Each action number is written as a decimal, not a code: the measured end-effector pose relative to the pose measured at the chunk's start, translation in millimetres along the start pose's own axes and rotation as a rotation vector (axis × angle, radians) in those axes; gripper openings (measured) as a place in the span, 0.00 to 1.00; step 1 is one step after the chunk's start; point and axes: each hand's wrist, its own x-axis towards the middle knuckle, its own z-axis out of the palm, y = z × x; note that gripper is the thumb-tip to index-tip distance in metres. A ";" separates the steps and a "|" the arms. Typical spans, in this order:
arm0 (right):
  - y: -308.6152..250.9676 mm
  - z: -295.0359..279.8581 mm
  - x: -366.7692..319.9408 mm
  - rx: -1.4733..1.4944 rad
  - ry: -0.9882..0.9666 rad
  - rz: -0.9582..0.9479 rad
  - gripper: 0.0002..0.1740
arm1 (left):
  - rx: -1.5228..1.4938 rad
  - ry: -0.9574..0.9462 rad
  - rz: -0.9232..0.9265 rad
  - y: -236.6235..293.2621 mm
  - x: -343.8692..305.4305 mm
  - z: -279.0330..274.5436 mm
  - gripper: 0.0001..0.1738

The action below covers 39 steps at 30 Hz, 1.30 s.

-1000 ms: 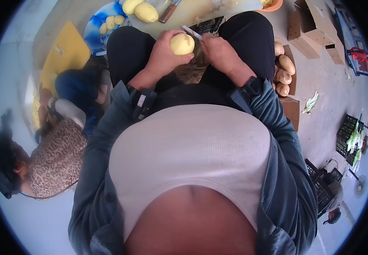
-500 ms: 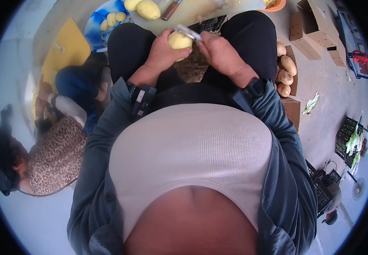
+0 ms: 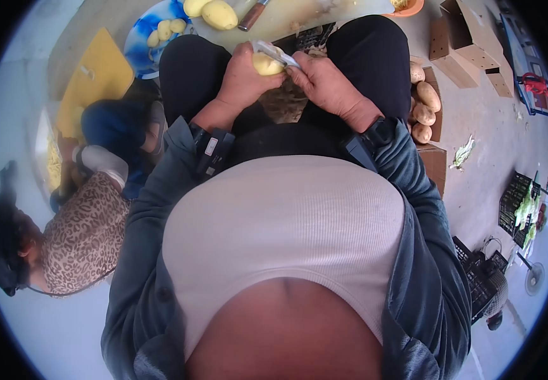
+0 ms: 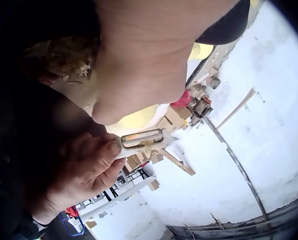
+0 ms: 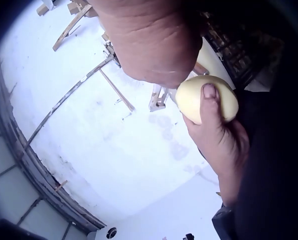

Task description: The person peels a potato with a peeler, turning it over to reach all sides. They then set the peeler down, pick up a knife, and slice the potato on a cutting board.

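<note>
One potato (image 3: 265, 64) amid left hand's (image 3: 242, 79) fingers (image 5: 209, 96)

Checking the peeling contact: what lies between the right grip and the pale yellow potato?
A pale slim peeler, held by the right grip, its blade end against the pale yellow potato in the left grip; head and left wrist views show it.

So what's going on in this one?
A seated person is peeling a potato over their lap. The left hand grips the largely peeled potato while the right hand holds a peeler against its top. Peeled potatoes lie on a blue plate ahead, and unpeeled ones sit in a cardboard box to the right.
</note>
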 end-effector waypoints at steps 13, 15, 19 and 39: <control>18.0 -2.4 4.8 0.053 0.161 0.180 0.12 | -0.140 -0.047 -0.196 13.3 1.9 -8.6 0.32; 18.7 -1.2 3.8 0.081 0.142 0.192 0.13 | -0.487 -0.076 -0.299 3.7 0.5 -2.1 0.28; 23.8 9.6 6.8 0.373 -0.033 0.357 0.15 | -1.381 -0.152 -0.599 -6.0 2.1 -6.3 0.22; 17.9 5.3 2.4 0.267 0.033 0.200 0.12 | -1.095 -0.201 -0.426 0.2 -0.4 0.8 0.27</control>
